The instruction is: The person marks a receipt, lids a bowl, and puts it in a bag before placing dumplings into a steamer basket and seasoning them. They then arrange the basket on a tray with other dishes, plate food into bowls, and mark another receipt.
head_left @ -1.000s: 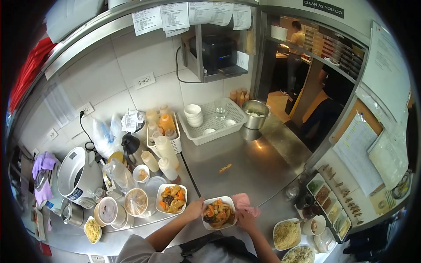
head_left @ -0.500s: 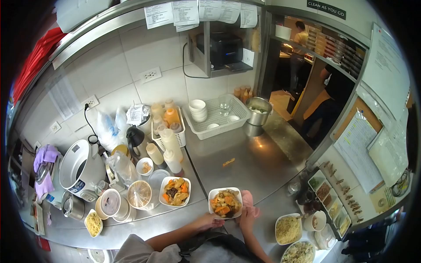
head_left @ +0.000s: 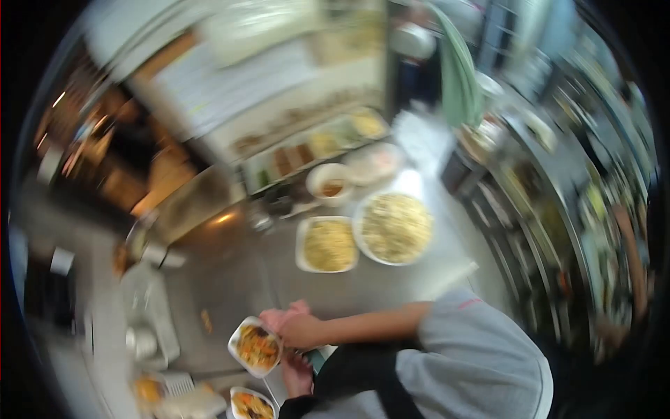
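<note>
Everything is smeared by motion. A white bowl of orange and brown food [head_left: 257, 347] is held over the steel counter at the lower middle. My right hand [head_left: 301, 331], coming from the right, is closed round a pink cloth [head_left: 285, 312] against the bowl's side. Below it, my left hand [head_left: 297, 375] is closed at the bowl's lower right edge; its fingertips are blurred. A second bowl with similar food [head_left: 251, 405] stands just below, partly cut off by the frame edge.
A square bowl of yellow food [head_left: 328, 244] and a round bowl of pale food [head_left: 395, 228] stand above my right arm. Behind them are a small white bowl [head_left: 331, 184] and a topping tray [head_left: 300, 158]. A basket [head_left: 152, 307] lies left; shelving [head_left: 516, 237] is right.
The view has swung to the right, bringing the shelving into sight. The held bowl and both hands now appear farther left in view, still together. The right sleeve now shows.
</note>
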A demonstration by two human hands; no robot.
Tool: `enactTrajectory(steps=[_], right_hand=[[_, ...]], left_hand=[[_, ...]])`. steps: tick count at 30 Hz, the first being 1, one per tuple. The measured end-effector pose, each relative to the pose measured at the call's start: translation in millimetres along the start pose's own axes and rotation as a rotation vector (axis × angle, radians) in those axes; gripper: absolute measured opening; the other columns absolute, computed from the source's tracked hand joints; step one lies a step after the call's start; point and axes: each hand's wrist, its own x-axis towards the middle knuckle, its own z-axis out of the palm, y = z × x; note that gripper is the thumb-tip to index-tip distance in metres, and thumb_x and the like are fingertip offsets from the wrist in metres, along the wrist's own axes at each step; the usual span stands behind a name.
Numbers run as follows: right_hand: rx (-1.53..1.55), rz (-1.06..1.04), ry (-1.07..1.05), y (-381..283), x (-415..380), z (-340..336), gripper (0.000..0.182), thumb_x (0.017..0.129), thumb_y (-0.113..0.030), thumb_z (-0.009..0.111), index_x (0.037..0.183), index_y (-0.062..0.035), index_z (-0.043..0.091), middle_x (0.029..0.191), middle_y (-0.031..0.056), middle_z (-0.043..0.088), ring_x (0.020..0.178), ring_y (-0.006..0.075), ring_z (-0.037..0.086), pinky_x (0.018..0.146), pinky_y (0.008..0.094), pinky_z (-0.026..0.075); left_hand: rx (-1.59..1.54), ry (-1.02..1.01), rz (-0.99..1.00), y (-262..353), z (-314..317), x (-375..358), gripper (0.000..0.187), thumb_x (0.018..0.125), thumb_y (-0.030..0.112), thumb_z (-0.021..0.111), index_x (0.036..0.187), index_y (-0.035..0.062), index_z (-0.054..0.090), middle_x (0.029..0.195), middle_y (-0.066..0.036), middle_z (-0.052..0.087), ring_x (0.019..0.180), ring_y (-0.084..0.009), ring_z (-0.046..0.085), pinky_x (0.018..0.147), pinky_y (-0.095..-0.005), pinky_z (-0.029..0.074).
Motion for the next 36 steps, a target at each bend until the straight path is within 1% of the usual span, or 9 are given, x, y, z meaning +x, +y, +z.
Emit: enactTrajectory(steps=[2,5,8,11,17,20,23,29,36], right_hand=[[-0.230,0.168,-0.147,-32,-17,-63,0.049,0.066,-0.023,0.067,0.111,-0.0058,0.057,0.096,0.0126,0.065,0.097,0.0267,0.061,0.086,0.0495,0.042],[-0.230,-0.157,0.244,12,-11,1,0.064,0.066,-0.025,0.068,0.123,-0.0072,0.048,0.109,0.0113,0.060,0.114,0.0268,0.051,0.096,0.0514,0.034],[-0.336,-0.364,0.422,67,-9,50,0.057,0.067,-0.025,0.068,0.120,-0.0069,0.052,0.117,0.0106,0.056,0.123,0.0261,0.041,0.101,0.0461,0.029],[-0.234,-0.517,0.597,100,5,87,0.060,0.060,-0.023,0.076,0.116,-0.0098,0.058,0.115,0.0119,0.055,0.114,0.0299,0.047,0.102,0.0483,0.028],[-0.125,-0.302,0.248,87,-49,20,0.033,0.072,-0.022,0.061,0.102,-0.0080,0.062,0.103,0.0079,0.059,0.105,0.0272,0.052,0.092,0.0437,0.038],[-0.050,-0.130,0.408,103,-21,64,0.030,0.069,-0.022,0.062,0.097,-0.0102,0.062,0.096,0.0069,0.059,0.094,0.0242,0.056,0.080,0.0409,0.043],[-0.105,0.075,0.133,82,-30,26,0.027,0.068,-0.021,0.063,0.094,-0.0114,0.059,0.094,0.0077,0.059,0.088,0.0226,0.057,0.072,0.0390,0.044],[-0.203,-0.383,0.771,82,-38,22,0.017,0.071,-0.020,0.061,0.085,-0.0115,0.053,0.088,0.0034,0.057,0.088,0.0220,0.055,0.075,0.0438,0.038],[-0.120,-0.260,0.412,92,-31,31,0.011,0.074,-0.021,0.060,0.078,-0.0126,0.054,0.083,0.0037,0.058,0.087,0.0245,0.054,0.073,0.0455,0.035]], left_hand=[[-0.079,0.089,-0.126,-2,-28,0,0.039,0.092,0.052,0.041,0.101,0.0182,0.058,0.074,0.003,0.052,0.065,-0.0138,0.046,0.055,-0.0299,0.037],[0.122,0.191,-0.037,29,-12,17,0.038,0.093,0.051,0.041,0.102,0.0179,0.058,0.074,0.002,0.052,0.065,-0.0139,0.047,0.055,-0.0300,0.038],[0.310,0.186,0.109,67,28,32,0.038,0.093,0.051,0.041,0.103,0.0175,0.057,0.075,0.002,0.053,0.065,-0.0140,0.047,0.055,-0.0300,0.038],[0.434,0.171,0.169,84,57,44,0.037,0.093,0.050,0.041,0.104,0.0172,0.056,0.075,0.001,0.053,0.065,-0.0141,0.047,0.055,-0.0301,0.039],[0.578,0.137,0.183,78,89,55,0.037,0.093,0.048,0.041,0.105,0.0164,0.055,0.076,0.000,0.053,0.065,-0.0143,0.048,0.055,-0.0302,0.040],[0.613,0.121,0.181,74,95,55,0.036,0.093,0.047,0.041,0.106,0.0161,0.054,0.076,0.000,0.053,0.065,-0.0145,0.048,0.055,-0.0302,0.040],[0.644,0.105,0.182,69,97,54,0.036,0.093,0.046,0.041,0.107,0.0157,0.053,0.076,-0.001,0.053,0.065,-0.0146,0.048,0.055,-0.0303,0.041],[0.684,0.048,0.160,61,104,55,0.035,0.093,0.045,0.041,0.109,0.0150,0.052,0.077,-0.002,0.053,0.064,-0.0148,0.049,0.055,-0.0304,0.042],[0.767,0.059,0.141,49,105,63,0.035,0.094,0.043,0.041,0.111,0.0142,0.050,0.078,-0.003,0.054,0.064,-0.0150,0.049,0.055,-0.0305,0.043]])
